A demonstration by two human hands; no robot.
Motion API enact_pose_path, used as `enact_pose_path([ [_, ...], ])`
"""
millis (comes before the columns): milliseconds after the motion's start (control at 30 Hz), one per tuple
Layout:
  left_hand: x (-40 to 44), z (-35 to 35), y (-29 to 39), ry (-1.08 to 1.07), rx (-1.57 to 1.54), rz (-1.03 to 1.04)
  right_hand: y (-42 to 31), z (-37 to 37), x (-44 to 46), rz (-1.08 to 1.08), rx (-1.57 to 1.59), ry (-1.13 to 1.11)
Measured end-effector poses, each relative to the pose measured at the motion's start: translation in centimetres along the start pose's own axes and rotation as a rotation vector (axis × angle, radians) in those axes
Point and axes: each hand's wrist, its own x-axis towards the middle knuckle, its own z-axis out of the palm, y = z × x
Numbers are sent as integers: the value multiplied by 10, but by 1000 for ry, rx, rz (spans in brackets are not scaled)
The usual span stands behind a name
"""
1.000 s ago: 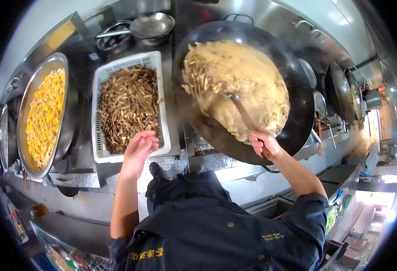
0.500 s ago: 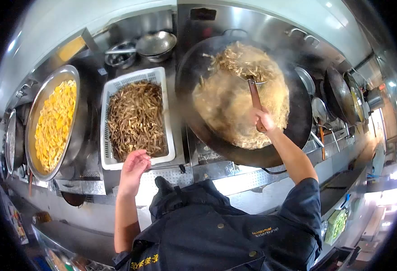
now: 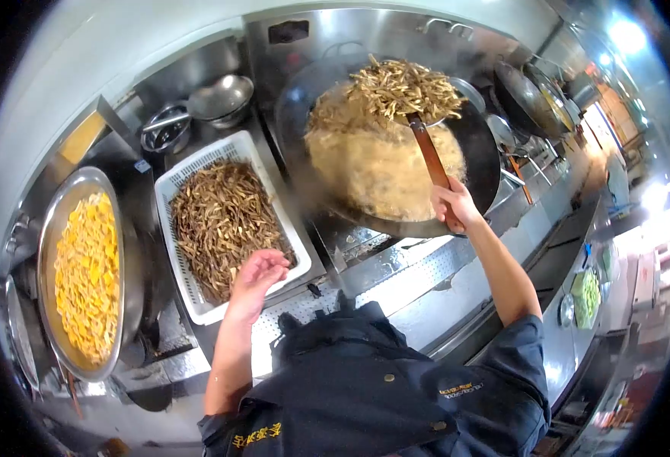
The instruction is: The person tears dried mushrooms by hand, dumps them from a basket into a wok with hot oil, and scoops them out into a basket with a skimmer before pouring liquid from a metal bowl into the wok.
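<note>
My right hand [image 3: 454, 207] is wrapped round the brown wooden handle [image 3: 428, 152] of a strainer. Brown fried strips [image 3: 405, 87] are heaped on that strainer, raised over the far side of a big dark wok [image 3: 483, 164]. Pale foaming oil [image 3: 373, 171] bubbles in the wok below. My left hand [image 3: 257, 280] has its fingers apart and holds nothing; it hovers over the near edge of a white plastic basket [image 3: 298, 255]. Similar brown strips [image 3: 224, 221] fill the basket.
A large steel bowl [image 3: 47, 263] of yellow pieces [image 3: 87, 278] stands at the left. Behind the basket are metal bowls [image 3: 224, 99]. More woks [image 3: 519, 95] and ladles [image 3: 500, 129] are to the right. A green-filled tray [image 3: 585, 298] lies at the far right.
The strainer has gone from in the foaming oil to raised above the wok's far side, now piled with strips. My left hand stays by the basket. The view has turned.
</note>
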Motion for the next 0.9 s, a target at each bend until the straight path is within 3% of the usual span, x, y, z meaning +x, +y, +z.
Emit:
enact_pose_path([
  [133, 9, -9, -8, -171, -4, -58, 11, 53, -73, -13, -15, 126],
  [200, 18, -8, -18, -357, -14, -129, 37, 68, -104, -8, -44, 156],
  [333, 24, 8, -28, -560, 30, -255, 74, 112, -160, 82, 95, 203],
  [567, 26, 65, -46, -839, 105, -375, 98, 137, -200, 187, 213, 221],
  [800, 23, 94, -62, -897, 270, -382, 99, 135, -203, 218, 401, 213],
  [900, 24, 89, -60, -869, 347, -346, 94, 132, -202, 220, 320, 165],
])
